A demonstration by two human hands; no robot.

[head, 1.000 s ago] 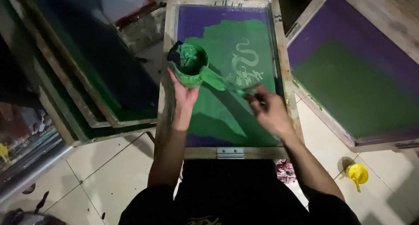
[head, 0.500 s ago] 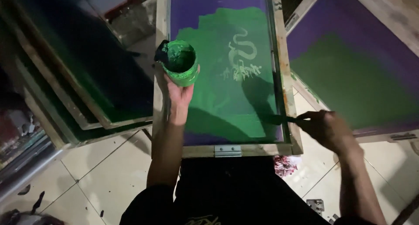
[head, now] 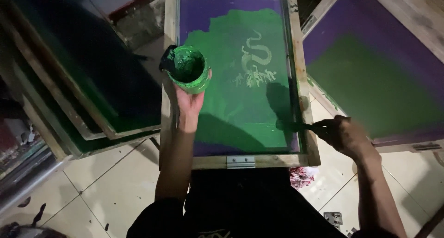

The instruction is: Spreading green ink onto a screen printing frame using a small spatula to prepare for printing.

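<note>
the left hand [head: 189, 101] is cupping a green ink pot [head: 187, 75] from below, its fingers curled closed around the base, holding it upright over the left rail of the wooden screen frame [head: 240, 161]. the right hand [head: 344, 135] is gripping a dark spatula [head: 296, 125] with closed fingers, its tip lying on the green ink by the frame's right rail. a pale serpent design [head: 254, 60] is showing mid-screen; a second purple-and-green screen [head: 379, 81] is leaning just right.
</note>
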